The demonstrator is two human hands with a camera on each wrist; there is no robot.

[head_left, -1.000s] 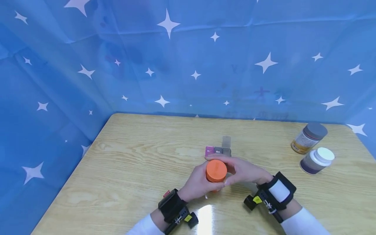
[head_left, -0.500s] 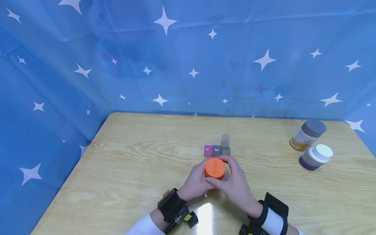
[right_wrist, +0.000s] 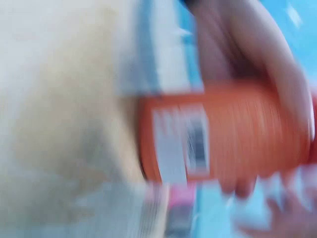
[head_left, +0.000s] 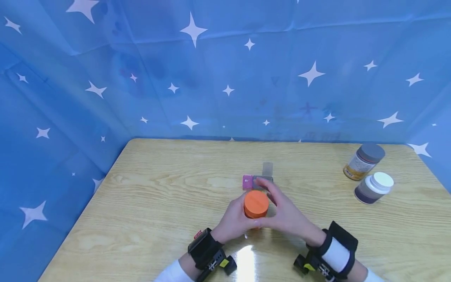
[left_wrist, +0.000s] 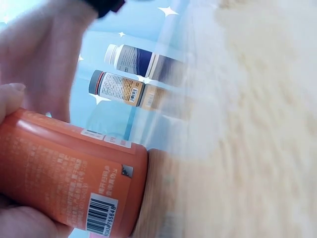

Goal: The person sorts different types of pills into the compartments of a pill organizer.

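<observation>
An orange bottle with an orange cap (head_left: 256, 203) stands on the table, seen from above in the head view. My left hand (head_left: 230, 220) grips its body from the left; in the left wrist view the bottle's printed side and barcode (left_wrist: 101, 214) face the camera. My right hand (head_left: 290, 219) is held around the cap with index finger and thumb spread apart, the index finger lifted off beyond the far side. Its thumb tip lies by the left thumb at the near side. Motion blurs the right wrist view, where the orange bottle (right_wrist: 237, 131) lies across the middle.
Just behind the bottle lies a small pill organizer (head_left: 248, 182) with pink and grey compartments and one clear lid (head_left: 267, 169) raised. A grey-capped bottle (head_left: 364, 161) and a white-capped bottle (head_left: 374, 188) stand at the right. A small red item (head_left: 198, 234) shows beside the left wrist.
My right hand has swung round the cap, first gripping it, then turning toward me, and now its fingers are spread off it. The left hand keeps its hold on the bottle.
</observation>
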